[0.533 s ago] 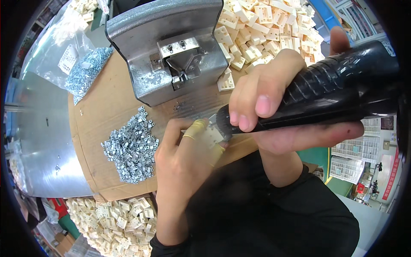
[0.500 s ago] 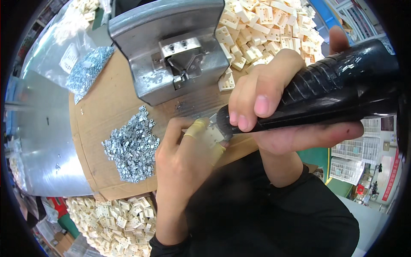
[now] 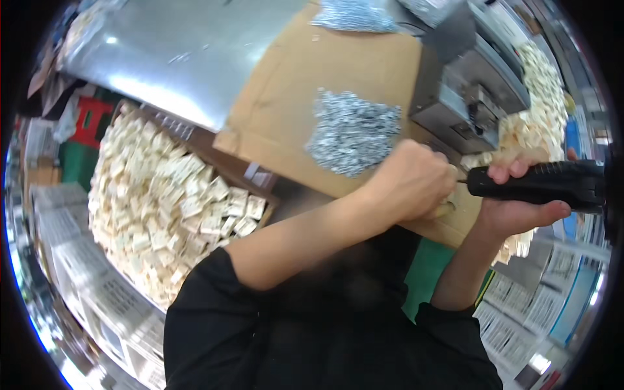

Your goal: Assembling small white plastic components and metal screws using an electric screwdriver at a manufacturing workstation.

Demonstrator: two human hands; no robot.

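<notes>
My right hand (image 3: 513, 195) is wrapped round a black power screwdriver (image 3: 559, 182) with a ribbed grip, its nose pointing left. Close to that tip is my left hand (image 3: 419, 179), its fingers curled in and its back toward me. A yellowish finger cot (image 3: 444, 209) shows at the thumb side. Whatever lies inside the left fingers is hidden. Just beyond this hand a heap of small silvery metal nuts (image 3: 354, 133) rests on a cardboard sheet (image 3: 279, 110).
A grey metal fixture (image 3: 465, 97) stands at the far right of the cardboard. Cream plastic blocks fill a box (image 3: 162, 214) at the left, and more blocks (image 3: 543, 97) are piled behind the fixture. A bag of metal parts (image 3: 357, 14) lies at the far edge.
The view has swung left, bringing the left box of blocks fully in. My left hand has turned, hiding the cream block seen in it earlier. The right hand still grips the screwdriver.
</notes>
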